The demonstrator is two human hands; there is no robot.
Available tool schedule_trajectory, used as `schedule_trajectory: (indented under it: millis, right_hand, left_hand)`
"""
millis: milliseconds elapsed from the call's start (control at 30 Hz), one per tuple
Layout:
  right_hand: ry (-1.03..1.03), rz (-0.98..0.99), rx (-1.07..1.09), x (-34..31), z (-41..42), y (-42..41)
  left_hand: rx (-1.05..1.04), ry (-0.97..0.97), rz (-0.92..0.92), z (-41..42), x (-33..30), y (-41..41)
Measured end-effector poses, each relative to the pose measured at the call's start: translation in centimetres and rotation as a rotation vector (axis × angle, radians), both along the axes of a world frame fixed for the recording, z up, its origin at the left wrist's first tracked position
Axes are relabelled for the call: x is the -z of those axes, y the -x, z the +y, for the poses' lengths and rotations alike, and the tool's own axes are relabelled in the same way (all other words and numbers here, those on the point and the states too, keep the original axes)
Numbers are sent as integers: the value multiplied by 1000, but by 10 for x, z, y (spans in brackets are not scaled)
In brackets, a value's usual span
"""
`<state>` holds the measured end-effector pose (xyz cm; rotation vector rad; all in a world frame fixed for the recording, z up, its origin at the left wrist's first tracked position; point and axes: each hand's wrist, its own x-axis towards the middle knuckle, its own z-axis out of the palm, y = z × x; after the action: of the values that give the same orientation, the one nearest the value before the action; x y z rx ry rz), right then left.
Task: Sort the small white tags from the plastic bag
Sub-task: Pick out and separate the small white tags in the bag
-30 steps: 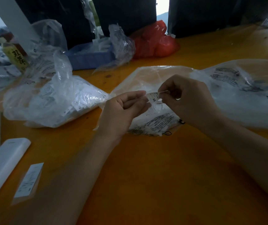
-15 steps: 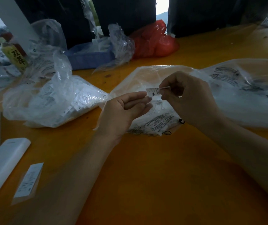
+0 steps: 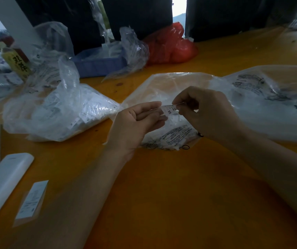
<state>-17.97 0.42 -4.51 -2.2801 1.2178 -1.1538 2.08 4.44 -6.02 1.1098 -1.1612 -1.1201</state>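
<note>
Orange table point(image 3: 162, 194), bags all over. We see right hand point(image 3: 214, 114) pinching one XS tag point(image 3: 169, 110), left hand point(image 3: 137, 126) fingers loosely curled beside it, contact unclear. Tag bag point(image 3: 63, 112) at left looks full; we judge sorting barely begun

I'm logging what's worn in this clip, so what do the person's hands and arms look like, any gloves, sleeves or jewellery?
Both arms are bare to the frame edge: no sleeves show. The left hand and right hand wear no gloves, and no rings, watch or bracelets are visible.

Left hand point(image 3: 135, 126) palm-up, fingers loosely extended; right hand point(image 3: 208, 112) fingers curled, pinching.
</note>
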Motion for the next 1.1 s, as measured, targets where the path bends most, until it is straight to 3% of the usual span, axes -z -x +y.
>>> schedule_trajectory:
  millis: [300,433,600,800,933,1100]
  right_hand:
    - [-79,11,-26,3,0,-2]
    - [-128,-222,29,2,-3,-1]
    - [-118,-161,-65,4,4,-6]
    - [-184,-132,-157,5,7,-8]
    - [-174,-138,-83,7,5,-9]
    - [-177,-307,-29,1,4,-5]
  left_hand:
    - [-8,2,-110,3,-2,1]
    - [8,-10,-70,2,-2,1]
    - [-16,-43,-37,1,-1,1]
    - [29,-84,138,0,-5,-1]
    - [27,-61,23,0,-3,0]
    - [-21,5,-115,-1,-1,1]
